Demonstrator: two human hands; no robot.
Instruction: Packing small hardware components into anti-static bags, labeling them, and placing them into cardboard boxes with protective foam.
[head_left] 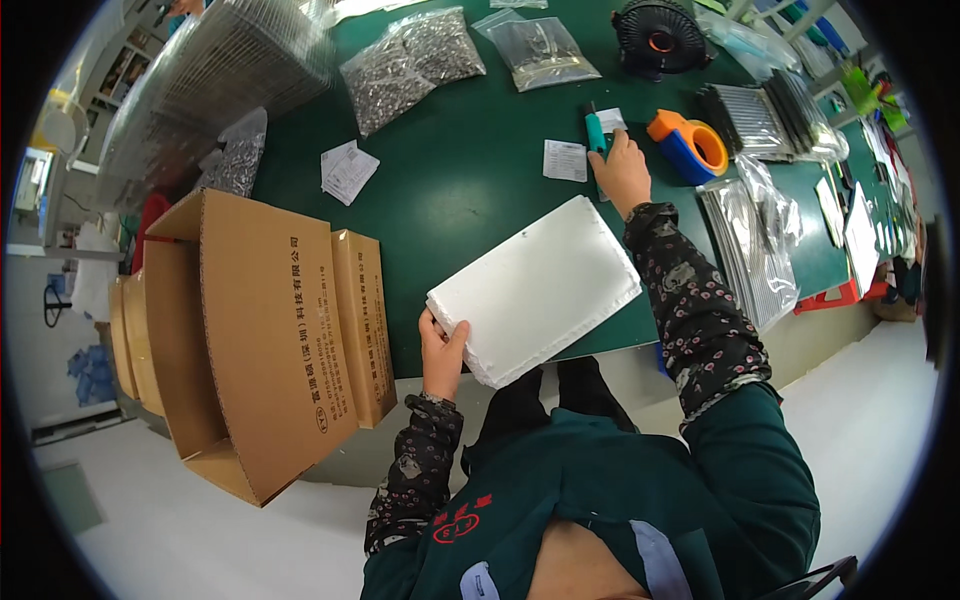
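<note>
White foam slab (537,288) on green table (450,190)

The left hand (441,345) is low and close to the body. Its forearm comes up from the lower edge, bent at the elbow, in a dark flowered sleeve. The thumb points up and to the right, apart from the other fingers, and the hand closes in a pinching grip; the fingers below are mostly hidden.

The right hand (622,172) is stretched far forward and a little to the right. Its arm is nearly straight, with the same flowered sleeve over the forearm and dark green cloth at the shoulder. The back of this hand faces the camera, the fingers curled downward, closed around something.
</note>
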